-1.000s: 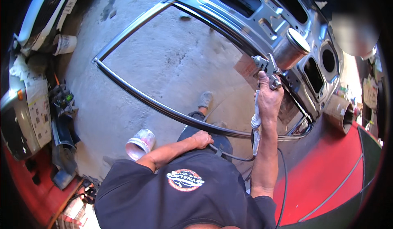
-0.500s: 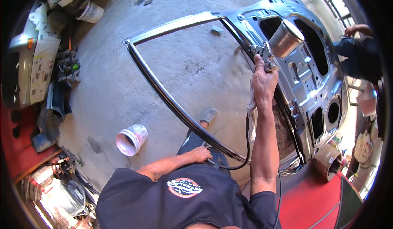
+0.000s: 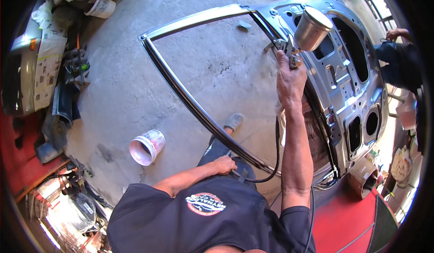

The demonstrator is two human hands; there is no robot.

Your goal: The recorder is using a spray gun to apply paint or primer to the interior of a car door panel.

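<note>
My right hand (image 3: 291, 82) is wrapped round the handle of a metal spray gun (image 3: 289, 49), its thumb near the top. A silver paint cup (image 3: 313, 28) sits on the gun, tilted to the right. The gun is over a bare silver-grey car door (image 3: 338, 83), beside the joint of the window frame (image 3: 190, 23) and the panel. From the gun's handle a dark air hose (image 3: 277, 149) loops down towards my waist. There my left hand (image 3: 224, 164) is closed on the hose; its fingers are partly hidden.
A paint-stained bucket (image 3: 147, 148) stands on the concrete floor at left. Another person (image 3: 398, 63) is at the far right, beyond the door. An open cardboard box (image 3: 362, 177) and a red panel (image 3: 341, 221) lie near right. Car parts (image 3: 61, 99) line the left side.
The spray gun in my right hand has moved slightly away from me along the door. My left hand stays at my waist. The whole view has shifted a little.
</note>
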